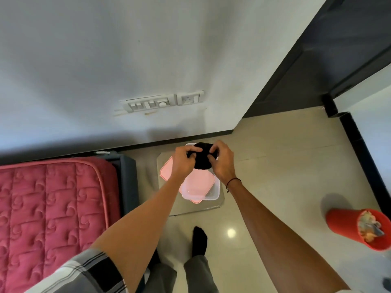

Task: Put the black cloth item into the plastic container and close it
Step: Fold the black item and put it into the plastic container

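The black cloth item point(202, 160) is bunched between both hands, above the far end of the plastic container. My left hand point(183, 160) grips its left side and my right hand point(222, 162) grips its right side. The clear plastic container point(213, 192) stands open on a small grey stool point(220, 203). A pink lid point(167, 172) lies partly under the container, sticking out on the left. The cloth and my hands hide the container's far rim.
A bed with a red quilted cover point(53, 208) fills the left. A red bin point(357, 229) with scraps stands on the floor at the right. The white wall with a switch panel point(163, 102) is just behind the stool. My socked foot point(199, 242) is below the stool.
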